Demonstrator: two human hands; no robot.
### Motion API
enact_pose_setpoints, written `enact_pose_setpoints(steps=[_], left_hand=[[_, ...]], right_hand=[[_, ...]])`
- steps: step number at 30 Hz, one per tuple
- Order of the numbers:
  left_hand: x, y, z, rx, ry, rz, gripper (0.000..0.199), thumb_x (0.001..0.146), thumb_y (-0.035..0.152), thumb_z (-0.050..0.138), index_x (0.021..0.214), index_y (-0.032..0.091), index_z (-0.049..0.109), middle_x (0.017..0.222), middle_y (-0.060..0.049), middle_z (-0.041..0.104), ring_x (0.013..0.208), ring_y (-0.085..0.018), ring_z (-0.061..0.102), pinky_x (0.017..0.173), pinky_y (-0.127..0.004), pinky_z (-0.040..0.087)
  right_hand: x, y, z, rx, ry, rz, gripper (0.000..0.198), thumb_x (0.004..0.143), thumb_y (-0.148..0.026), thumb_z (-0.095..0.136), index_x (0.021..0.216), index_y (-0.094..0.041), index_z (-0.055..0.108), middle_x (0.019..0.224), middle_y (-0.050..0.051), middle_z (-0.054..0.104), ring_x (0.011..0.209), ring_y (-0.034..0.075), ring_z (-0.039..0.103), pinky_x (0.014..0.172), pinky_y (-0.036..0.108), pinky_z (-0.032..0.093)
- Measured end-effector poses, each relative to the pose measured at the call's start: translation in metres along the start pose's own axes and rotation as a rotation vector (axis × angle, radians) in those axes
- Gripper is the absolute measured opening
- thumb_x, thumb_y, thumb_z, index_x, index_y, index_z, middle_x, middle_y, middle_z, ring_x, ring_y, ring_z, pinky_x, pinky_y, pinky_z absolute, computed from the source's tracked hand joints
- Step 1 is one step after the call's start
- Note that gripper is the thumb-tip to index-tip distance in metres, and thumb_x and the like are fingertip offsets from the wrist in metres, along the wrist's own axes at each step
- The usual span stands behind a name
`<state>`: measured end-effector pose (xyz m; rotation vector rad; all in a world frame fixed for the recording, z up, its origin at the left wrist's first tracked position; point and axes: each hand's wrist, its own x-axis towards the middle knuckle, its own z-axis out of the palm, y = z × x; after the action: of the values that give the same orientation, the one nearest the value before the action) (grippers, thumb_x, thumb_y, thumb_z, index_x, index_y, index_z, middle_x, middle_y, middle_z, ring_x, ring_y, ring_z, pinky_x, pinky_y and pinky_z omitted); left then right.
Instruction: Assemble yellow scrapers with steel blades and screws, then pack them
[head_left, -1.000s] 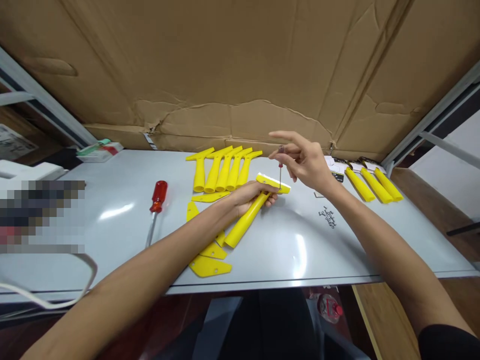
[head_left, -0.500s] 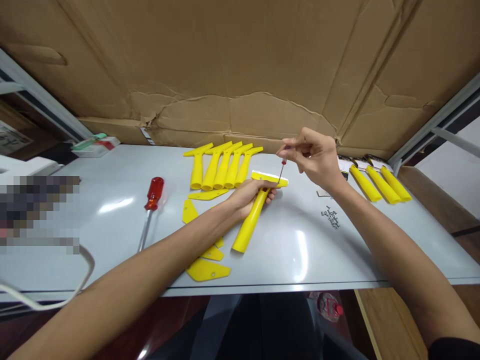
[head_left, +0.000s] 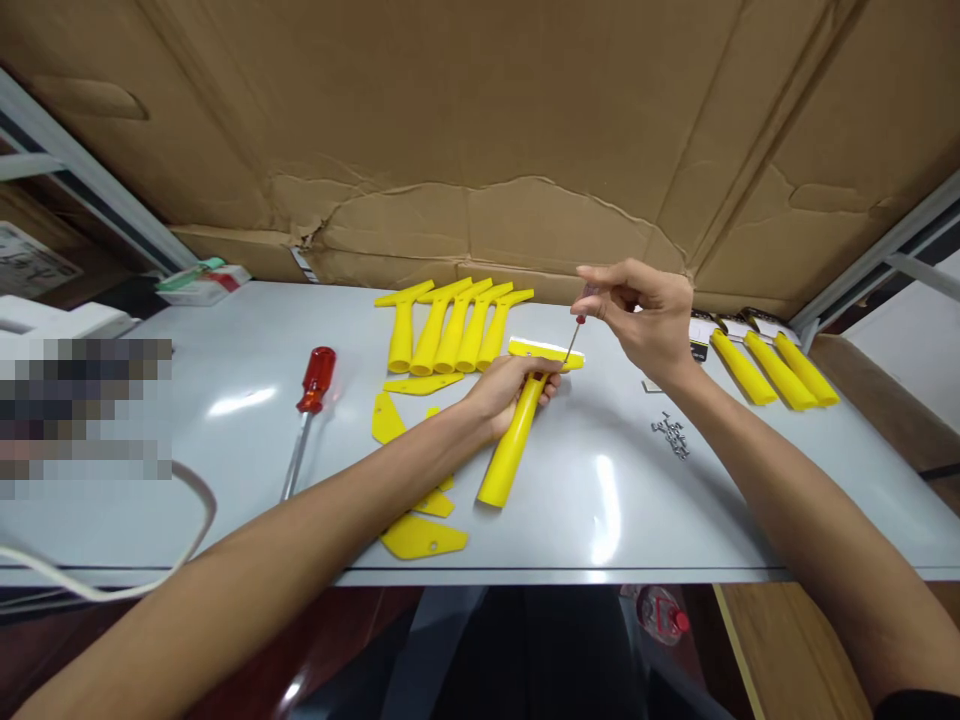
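My left hand (head_left: 517, 390) is closed around the neck of a yellow scraper (head_left: 507, 455), just below its wide head, which has a pale strip along the top edge. The tube handle slants down toward me. Between the fingertips of my right hand (head_left: 637, 305) is a small screwdriver (head_left: 575, 340) with a red collar. Its thin shaft tilts down and its tip meets the right part of the scraper head, near my left thumb. A pile of small screws (head_left: 671, 436) lies on the table right of the scraper.
Several yellow T-shaped scraper handles (head_left: 450, 335) stand in a row behind. Flat yellow plates (head_left: 424, 537) lie under and beside my left forearm. A large red-handled screwdriver (head_left: 315, 385) is at left. Several packaged yellow scrapers (head_left: 772, 370) lie at right. Cardboard (head_left: 480, 120) walls the back.
The view has shifted slightly, so everything sits a little further right. My right fingers have changed position a little on the small screwdriver, whose tip stays at the scraper head.
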<state>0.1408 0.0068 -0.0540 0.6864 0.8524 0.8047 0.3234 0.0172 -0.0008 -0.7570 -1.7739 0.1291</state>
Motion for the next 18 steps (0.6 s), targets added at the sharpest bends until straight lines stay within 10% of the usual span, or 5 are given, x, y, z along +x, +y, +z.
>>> enact_pose_setpoints(steps=[6, 12, 18], left_hand=[[0.0014, -0.0019, -0.0012, 0.003, -0.004, 0.023, 0.004, 0.079, 0.005, 0.070, 0.081, 0.006, 0.067, 0.068, -0.005, 0.060, 0.054, -0.008, 0.055, 0.042, -0.016, 0.042], [-0.0033, -0.0005, 0.0016, -0.018, 0.013, 0.046, 0.004, 0.080, 0.005, 0.066, 0.080, 0.008, 0.065, 0.067, -0.004, 0.060, 0.052, -0.008, 0.054, 0.043, -0.015, 0.041], [-0.0040, 0.0005, 0.0031, -0.023, 0.037, 0.044, 0.005, 0.080, 0.003, 0.065, 0.078, 0.008, 0.064, 0.065, -0.004, 0.060, 0.051, -0.007, 0.054, 0.042, -0.015, 0.039]], right_hand=[[-0.0057, -0.0032, 0.0048, 0.067, -0.121, 0.024, 0.031, 0.102, -0.043, 0.062, 0.128, -0.027, 0.065, 0.117, 0.005, 0.077, 0.060, 0.010, 0.062, 0.057, 0.028, 0.055], [-0.0070, -0.0032, 0.0038, -0.011, -0.034, 0.026, 0.033, 0.091, -0.051, 0.077, 0.112, -0.028, 0.069, 0.089, 0.002, 0.077, 0.062, 0.015, 0.065, 0.052, 0.029, 0.054], [-0.0080, -0.0034, 0.0044, 0.084, -0.103, 0.059, 0.031, 0.099, -0.050, 0.066, 0.121, -0.029, 0.063, 0.107, 0.003, 0.077, 0.065, 0.014, 0.069, 0.052, 0.030, 0.057]])
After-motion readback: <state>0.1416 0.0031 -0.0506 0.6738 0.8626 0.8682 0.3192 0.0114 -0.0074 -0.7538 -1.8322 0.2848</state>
